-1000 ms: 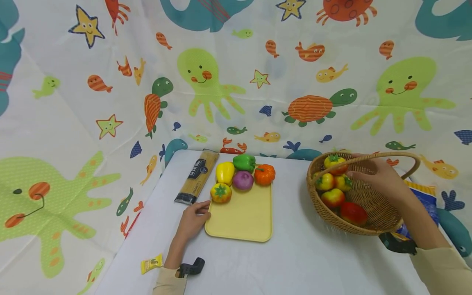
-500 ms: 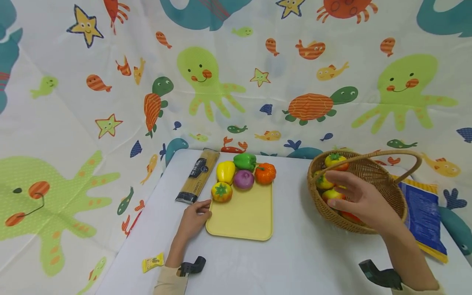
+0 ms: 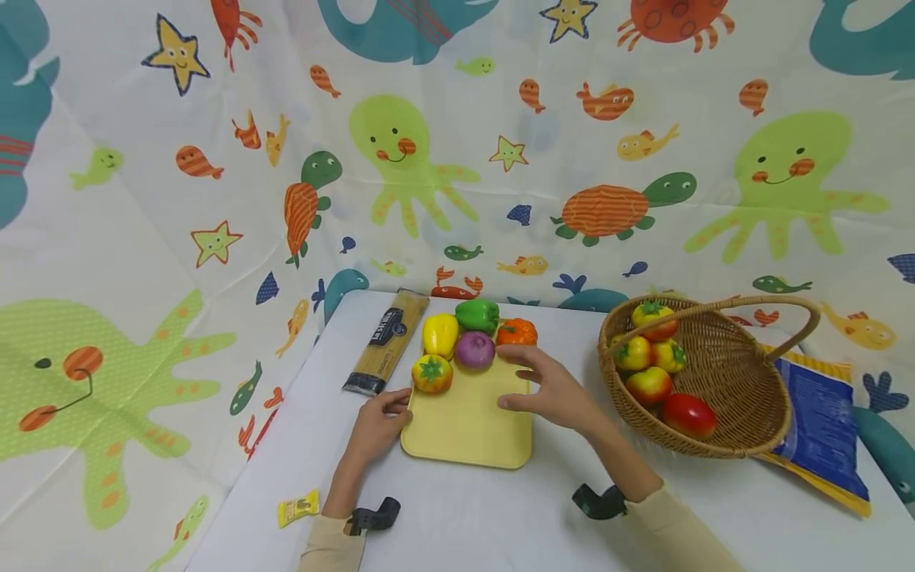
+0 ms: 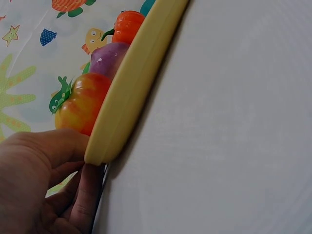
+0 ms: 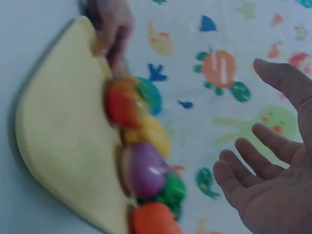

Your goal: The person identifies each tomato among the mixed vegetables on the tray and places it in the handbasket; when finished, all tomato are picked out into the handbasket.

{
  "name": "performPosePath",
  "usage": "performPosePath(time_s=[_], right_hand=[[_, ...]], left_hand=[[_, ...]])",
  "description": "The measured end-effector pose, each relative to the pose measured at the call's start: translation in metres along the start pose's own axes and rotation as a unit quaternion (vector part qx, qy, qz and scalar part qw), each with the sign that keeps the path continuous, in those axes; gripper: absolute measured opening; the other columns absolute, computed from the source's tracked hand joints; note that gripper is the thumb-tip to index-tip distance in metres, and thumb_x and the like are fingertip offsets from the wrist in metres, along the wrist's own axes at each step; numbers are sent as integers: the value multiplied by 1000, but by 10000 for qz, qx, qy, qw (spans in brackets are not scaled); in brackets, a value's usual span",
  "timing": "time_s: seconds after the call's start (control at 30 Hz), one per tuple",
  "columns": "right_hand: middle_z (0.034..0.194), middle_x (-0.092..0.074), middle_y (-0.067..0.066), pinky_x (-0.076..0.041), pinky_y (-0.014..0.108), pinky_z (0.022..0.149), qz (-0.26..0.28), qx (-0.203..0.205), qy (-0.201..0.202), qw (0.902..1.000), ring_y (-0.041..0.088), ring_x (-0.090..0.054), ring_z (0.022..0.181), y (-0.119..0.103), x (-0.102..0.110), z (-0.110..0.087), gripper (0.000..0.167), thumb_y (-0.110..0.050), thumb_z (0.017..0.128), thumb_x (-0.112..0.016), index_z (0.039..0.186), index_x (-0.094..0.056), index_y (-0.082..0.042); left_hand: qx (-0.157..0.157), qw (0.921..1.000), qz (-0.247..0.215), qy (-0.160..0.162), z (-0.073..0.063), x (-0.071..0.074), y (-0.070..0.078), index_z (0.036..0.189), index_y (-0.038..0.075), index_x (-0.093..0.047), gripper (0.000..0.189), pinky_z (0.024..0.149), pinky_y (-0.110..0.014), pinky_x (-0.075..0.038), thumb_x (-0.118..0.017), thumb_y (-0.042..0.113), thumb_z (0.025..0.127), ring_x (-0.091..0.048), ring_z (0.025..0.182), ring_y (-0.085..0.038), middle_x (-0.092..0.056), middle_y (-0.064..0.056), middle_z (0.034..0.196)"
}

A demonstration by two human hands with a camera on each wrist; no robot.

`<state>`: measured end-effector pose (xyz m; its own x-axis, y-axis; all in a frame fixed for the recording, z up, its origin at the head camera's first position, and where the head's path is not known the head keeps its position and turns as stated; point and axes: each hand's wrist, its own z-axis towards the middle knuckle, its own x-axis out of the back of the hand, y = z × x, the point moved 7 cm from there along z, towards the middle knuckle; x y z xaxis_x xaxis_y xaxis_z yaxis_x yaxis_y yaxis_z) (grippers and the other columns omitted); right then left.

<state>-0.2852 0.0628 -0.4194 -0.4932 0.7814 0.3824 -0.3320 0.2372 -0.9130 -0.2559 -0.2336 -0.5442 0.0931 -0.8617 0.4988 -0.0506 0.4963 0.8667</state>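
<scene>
My left hand (image 3: 377,423) pinches the left rim of a pale yellow tray (image 3: 468,429); in the left wrist view the thumb lies on one side of the tray's edge and fingers on the other. Over the tray's right side hovers my right hand (image 3: 550,389), fingers spread and holding nothing. Along the tray's back sit a yellow pepper (image 3: 439,335), a green pepper (image 3: 477,315), a purple onion (image 3: 475,350) and an orange pumpkin-like vegetable (image 3: 516,331). A red-yellow tomato (image 3: 432,373) lies at the left, near my left hand.
A wicker basket (image 3: 747,381) with a tall handle stands at the right, holding several red-yellow fruits and a red one (image 3: 689,415). Behind it lies a blue-yellow bag (image 3: 822,429). A spaghetti pack (image 3: 388,342) lies left of the tray, a small yellow packet (image 3: 298,508) nearer the front.
My right hand has come out of the basket empty and moved left to the tray. The left hand has stayed on the tray's rim.
</scene>
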Motion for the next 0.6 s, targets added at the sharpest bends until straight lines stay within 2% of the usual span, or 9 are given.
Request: performPosePath(time_s=[0.1,0.23,0.43,0.6], right_hand=[[144,-47,7,-40,46,106,-25,-48,54,10000,30,-44,132,13,-27,21,77,-30,80,-84,143,-48,-8],[143,-49,8,-41,47,105,-192,-63,298,9994,31,-45,131,26,-50,40,76,-30,79,-84,143,-49,-8],[141,-52,9,-40,48,105,-581,132,592,9965,30,-47,130,32,-70,64,73,-26,78,-85,141,-52,-7],[140,-52,8,-40,43,106,-741,86,550,9957,29,-49,129,41,-80,78,73,-26,78,-85,141,-52,-7]], left_hand=[[-50,10000,-12,17,0,2,0,128,7,-66,42,75,-27,-55,-71,8,86,-63,93,-15,-68,-1,109],[-111,9999,4,-38,-1,-1,2,128,6,-66,42,74,-28,-55,-71,7,86,-63,92,-15,-68,-2,108],[-57,10000,39,-3,-2,0,3,128,7,-66,42,75,-27,-55,-72,7,86,-63,93,-14,-68,-2,109],[-76,10000,18,-8,0,1,0,128,7,-66,42,75,-26,-55,-72,8,87,-63,93,-14,-67,-2,109]])
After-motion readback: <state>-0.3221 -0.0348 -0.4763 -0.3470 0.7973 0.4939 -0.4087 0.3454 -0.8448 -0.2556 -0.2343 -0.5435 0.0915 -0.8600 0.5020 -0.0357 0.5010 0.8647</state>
